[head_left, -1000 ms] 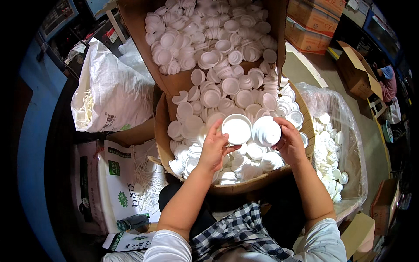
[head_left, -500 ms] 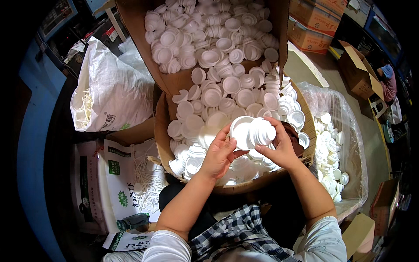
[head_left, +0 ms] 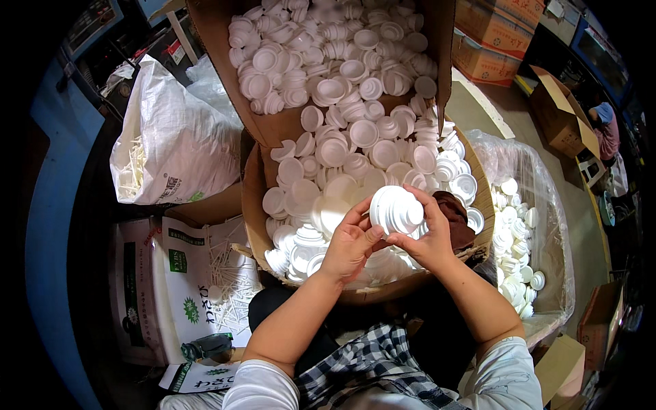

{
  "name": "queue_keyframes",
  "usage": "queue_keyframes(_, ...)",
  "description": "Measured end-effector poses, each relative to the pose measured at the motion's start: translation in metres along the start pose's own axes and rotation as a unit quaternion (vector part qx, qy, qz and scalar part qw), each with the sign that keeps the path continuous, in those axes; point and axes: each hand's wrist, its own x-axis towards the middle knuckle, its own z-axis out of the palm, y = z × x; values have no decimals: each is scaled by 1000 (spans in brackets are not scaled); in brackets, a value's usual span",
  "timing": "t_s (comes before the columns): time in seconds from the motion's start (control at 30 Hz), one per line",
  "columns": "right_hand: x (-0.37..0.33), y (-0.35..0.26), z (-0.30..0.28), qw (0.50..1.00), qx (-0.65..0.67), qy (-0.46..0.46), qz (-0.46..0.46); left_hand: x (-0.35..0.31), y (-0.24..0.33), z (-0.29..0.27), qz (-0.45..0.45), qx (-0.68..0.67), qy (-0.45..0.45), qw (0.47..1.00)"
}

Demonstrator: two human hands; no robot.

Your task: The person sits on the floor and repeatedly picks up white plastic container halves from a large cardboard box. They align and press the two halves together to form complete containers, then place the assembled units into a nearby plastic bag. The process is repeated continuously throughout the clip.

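Between my hands is a bright white plastic cap point(head_left: 396, 210) with stepped round rings. My left hand point(head_left: 350, 244) grips its left side, thumb in front and fingers behind. My right hand point(head_left: 432, 236) is closed on the right side, its thumb along the lower edge. Whether this is one cap or two pressed together, I cannot tell. Below and beyond lies a heap of similar white caps point(head_left: 332, 152) in a round-sided cardboard box point(head_left: 258, 222). Close to my right hand, a crumpled dark brown piece point(head_left: 456, 222) rests on the heap.
Behind, a tilted carton point(head_left: 212, 58) spills more caps. At right stands a clear plastic bag point(head_left: 557, 260) of caps. On the left are a white sack point(head_left: 181, 143), a box with thin white sticks point(head_left: 239, 294) and a dark green tool point(head_left: 207, 347). Another person point(head_left: 607, 133) is far right.
The two white pieces held side by side have come together into one stack. My right hand has moved slightly left, closer to my left hand.
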Motion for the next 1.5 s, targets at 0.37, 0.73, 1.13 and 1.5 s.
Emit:
queue_keyframes(0.37, 0, 0, 4, 1000, -22, -10, -15, -2, 2, 3, 23, -5, 18, 1000)
queue_keyframes(0.73, -4, 24, 18, 932, 280, 13, 228, -4, -34, 11, 107, 189, 67, 974)
queue_keyframes(1.13, -2, 66, 21, 860, 335, -48, 383, 11, -60, -15, 89, 293, 122, 944)
queue_keyframes(1.5, 15, 94, -88, 756, 453, 336, 332, 26, -6, -63, 79, 838, 93, 532)
